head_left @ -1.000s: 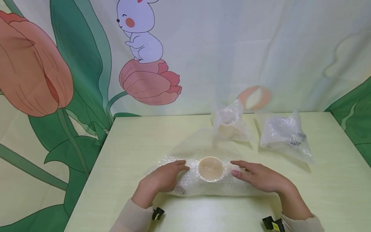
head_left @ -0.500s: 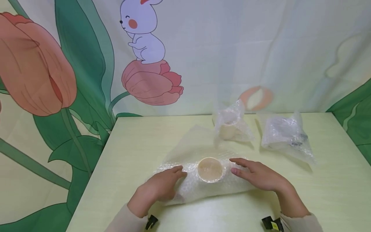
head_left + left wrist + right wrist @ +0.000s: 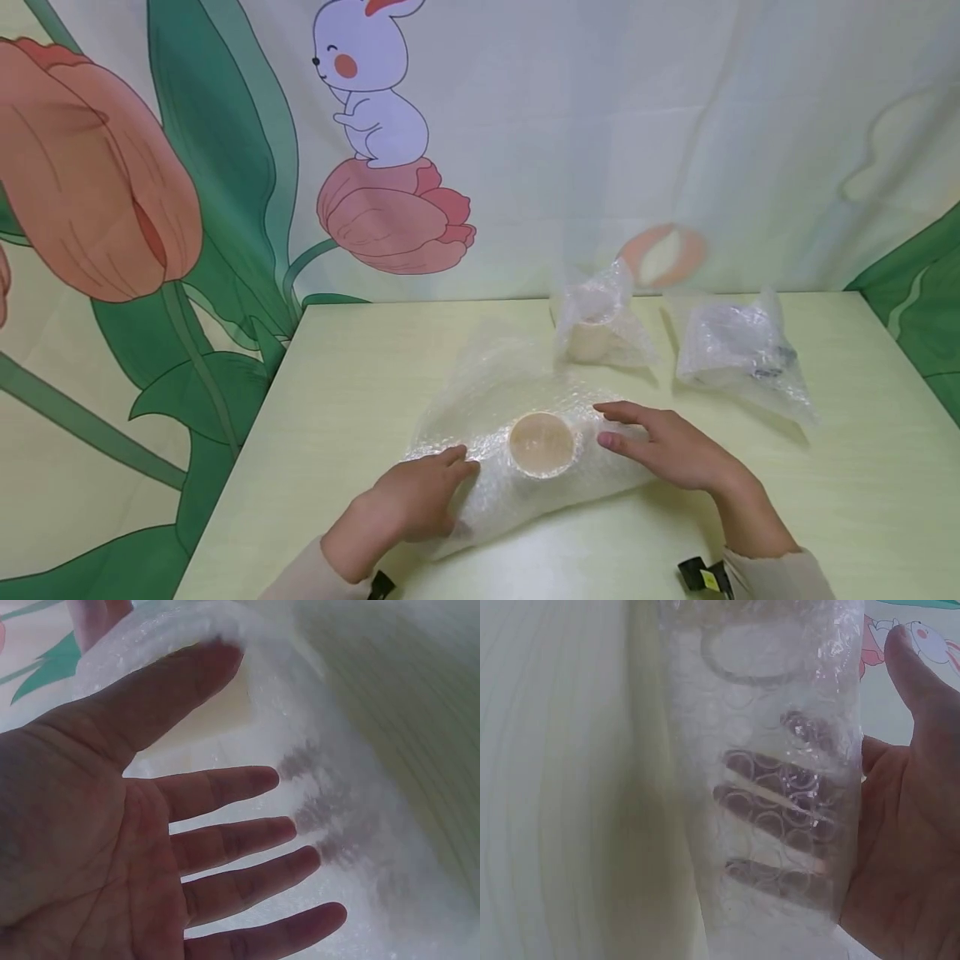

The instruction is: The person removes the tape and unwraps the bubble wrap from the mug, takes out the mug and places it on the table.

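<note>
A pale round cup-like thing [image 3: 542, 445] sits wrapped in a sheet of clear bubble wrap [image 3: 517, 517] in the middle of the table. On its left, my left hand [image 3: 420, 497] touches the wrap with fingers spread and fairly straight. The left wrist view shows its palm, with the fingertips at the film. My right hand [image 3: 671, 446] is at the right end of the sheet, thumb apart from the fingers. In the right wrist view, bubble wrap [image 3: 765, 840] covers its straight fingers, which show through the film.
Behind the sheet stands a bubble-wrapped pale cup-like thing [image 3: 592, 337]. To its right lies another bubble-wrapped bundle [image 3: 731, 342], its contents hard to make out. A printed curtain [image 3: 525, 167] hangs at the table's [image 3: 360, 367] far edge.
The bubble wrap has turned, its left front corner coming nearer to me. My left hand has moved down and slightly left with it; the right hand has stayed nearly in place.
</note>
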Demonstrator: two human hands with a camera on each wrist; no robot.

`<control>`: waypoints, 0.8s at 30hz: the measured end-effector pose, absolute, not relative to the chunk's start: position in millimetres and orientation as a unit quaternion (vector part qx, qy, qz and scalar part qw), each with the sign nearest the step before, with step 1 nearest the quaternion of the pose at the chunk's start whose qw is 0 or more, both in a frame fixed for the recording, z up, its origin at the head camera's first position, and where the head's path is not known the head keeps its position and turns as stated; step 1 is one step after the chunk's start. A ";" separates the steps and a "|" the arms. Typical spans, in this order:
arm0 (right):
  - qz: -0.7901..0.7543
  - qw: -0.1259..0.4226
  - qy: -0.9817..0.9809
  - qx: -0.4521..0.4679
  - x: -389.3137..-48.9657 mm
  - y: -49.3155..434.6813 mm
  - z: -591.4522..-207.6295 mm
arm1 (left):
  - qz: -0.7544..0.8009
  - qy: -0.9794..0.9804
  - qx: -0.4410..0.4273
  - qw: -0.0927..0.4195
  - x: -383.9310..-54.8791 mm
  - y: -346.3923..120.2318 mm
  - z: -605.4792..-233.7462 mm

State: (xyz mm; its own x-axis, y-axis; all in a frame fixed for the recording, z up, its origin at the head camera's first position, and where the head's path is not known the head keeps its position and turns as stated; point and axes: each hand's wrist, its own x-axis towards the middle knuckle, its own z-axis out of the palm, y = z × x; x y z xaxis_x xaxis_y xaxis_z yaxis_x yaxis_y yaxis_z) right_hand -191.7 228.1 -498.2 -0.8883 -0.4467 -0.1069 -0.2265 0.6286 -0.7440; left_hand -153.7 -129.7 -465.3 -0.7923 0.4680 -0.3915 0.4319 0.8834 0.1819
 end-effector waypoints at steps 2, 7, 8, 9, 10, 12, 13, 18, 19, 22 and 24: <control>-0.394 0.131 0.889 -0.195 -191.4 229.3 -497.3 | 0.032 0.944 0.245 0.217 -152.2 -130.2 -463.9; -0.404 0.096 0.884 -0.214 -190.4 232.1 -494.1 | 0.015 0.940 0.267 0.212 -151.2 -130.2 -461.3; -0.403 0.089 0.884 -0.217 -190.3 232.1 -493.4 | 0.014 0.939 0.270 0.210 -151.3 -130.2 -460.9; -0.401 0.083 0.886 -0.219 -190.3 232.0 -492.6 | 0.012 0.939 0.274 0.207 -151.5 -130.1 -460.4; -0.399 0.078 0.887 -0.220 -190.2 232.0 -491.8 | 0.012 0.939 0.277 0.204 -151.8 -129.8 -459.9; -0.397 0.070 0.888 -0.221 -190.1 231.6 -490.4 | 0.012 0.939 0.282 0.198 -152.6 -129.2 -459.0; -0.396 0.067 0.888 -0.222 -190.0 231.2 -489.7 | 0.014 0.939 0.282 0.198 -153.1 -128.9 -458.3; -0.402 0.059 0.886 -0.224 -189.1 228.9 -485.4 | 0.023 0.937 0.285 0.200 -155.0 -126.9 -455.4; -0.404 0.057 0.885 -0.224 -188.8 228.3 -484.4 | 0.025 0.937 0.285 0.202 -155.2 -126.4 -454.9; -0.411 0.051 0.882 -0.227 -188.1 226.3 -482.1 | 0.030 0.935 0.286 0.206 -155.6 -125.6 -453.0; -0.414 0.047 0.879 -0.229 -187.7 225.0 -481.0 | 0.032 0.935 0.286 0.208 -156.1 -125.6 -451.4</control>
